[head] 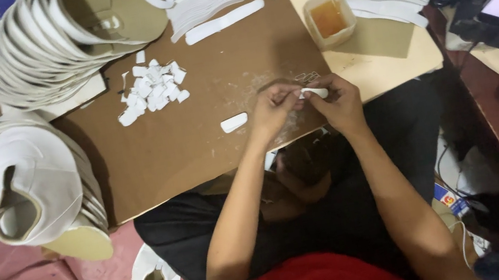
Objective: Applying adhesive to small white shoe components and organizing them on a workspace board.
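Where our left hand (272, 112) and right hand (339, 100) meet at centre frame above the brown tabletop (196, 149), the fingers of both pinch a small white strip (315, 91); it looks light, thin and bendy, best held by its ends.

white strip (315, 91), brown board (194, 136), amber glue (329, 16)

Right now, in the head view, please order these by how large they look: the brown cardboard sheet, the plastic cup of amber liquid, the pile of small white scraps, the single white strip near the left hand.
1. brown cardboard sheet
2. pile of small white scraps
3. plastic cup of amber liquid, close to the pile, so unsure
4. single white strip
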